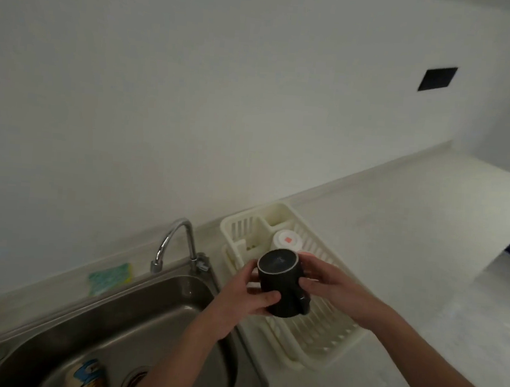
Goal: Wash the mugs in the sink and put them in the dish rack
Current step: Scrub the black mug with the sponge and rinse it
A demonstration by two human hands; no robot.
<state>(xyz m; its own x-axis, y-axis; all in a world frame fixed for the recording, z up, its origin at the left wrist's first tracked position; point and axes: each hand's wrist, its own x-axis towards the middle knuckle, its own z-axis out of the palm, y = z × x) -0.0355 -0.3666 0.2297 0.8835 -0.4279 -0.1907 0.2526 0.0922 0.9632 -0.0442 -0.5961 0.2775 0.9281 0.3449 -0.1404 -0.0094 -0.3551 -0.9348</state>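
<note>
A black mug (281, 284) is held upside down, tilted, over the near half of the cream dish rack (321, 339), clasped between both hands. The left hand (239, 302) has its fingers wrapped around the mug's lower side; the right hand (329, 286) grips the side by the handle. A white mug (286, 241) is seen inverted in the rack's far part. A patterned mug (86, 377) lies in the sink (147, 304), left of the rack.

A plain white wall (225, 84) fills the upper view, with a dark rectangular plate (437, 79) set into it at right. Below runs a pale speckled tabletop (412, 236), turning a corner at far right. The light is dim and even.
</note>
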